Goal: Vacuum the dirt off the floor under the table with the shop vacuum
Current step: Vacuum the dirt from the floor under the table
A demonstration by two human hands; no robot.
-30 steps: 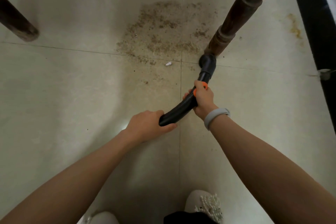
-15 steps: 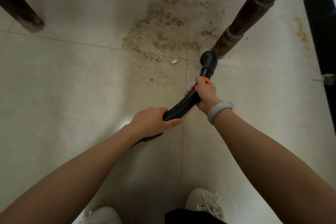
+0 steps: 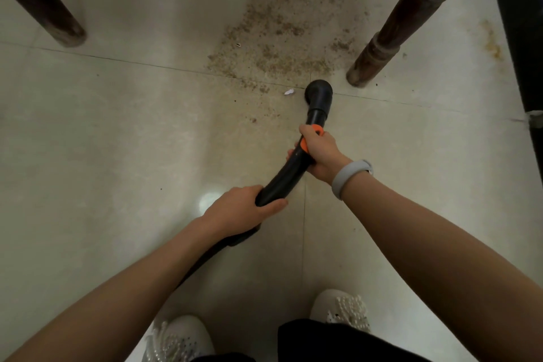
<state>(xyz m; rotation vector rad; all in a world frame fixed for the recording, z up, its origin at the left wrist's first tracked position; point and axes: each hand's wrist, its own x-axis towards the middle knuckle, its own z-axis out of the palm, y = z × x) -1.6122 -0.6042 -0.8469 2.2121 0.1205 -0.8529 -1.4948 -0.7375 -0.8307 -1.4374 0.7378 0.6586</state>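
A patch of brown dirt (image 3: 279,38) lies on the pale tiled floor between two table legs. The black vacuum hose (image 3: 286,173) runs from under my left arm up to its round nozzle (image 3: 318,95), which sits on the floor at the dirt's near edge. My right hand (image 3: 318,153) grips the hose at its orange collar, just behind the nozzle. My left hand (image 3: 245,209) grips the hose lower down. A small white scrap (image 3: 288,92) lies just left of the nozzle.
A turned dark wooden table leg (image 3: 390,38) stands right of the nozzle, close to it. Another dark leg (image 3: 44,3) stands at the upper left. A dark baseboard or panel (image 3: 520,38) runs along the right edge. My white shoes (image 3: 340,310) show at the bottom.
The nozzle has slid left, away from the foot of the right table leg, and now sits near the white scrap. Both hands kept their grip on the hose.
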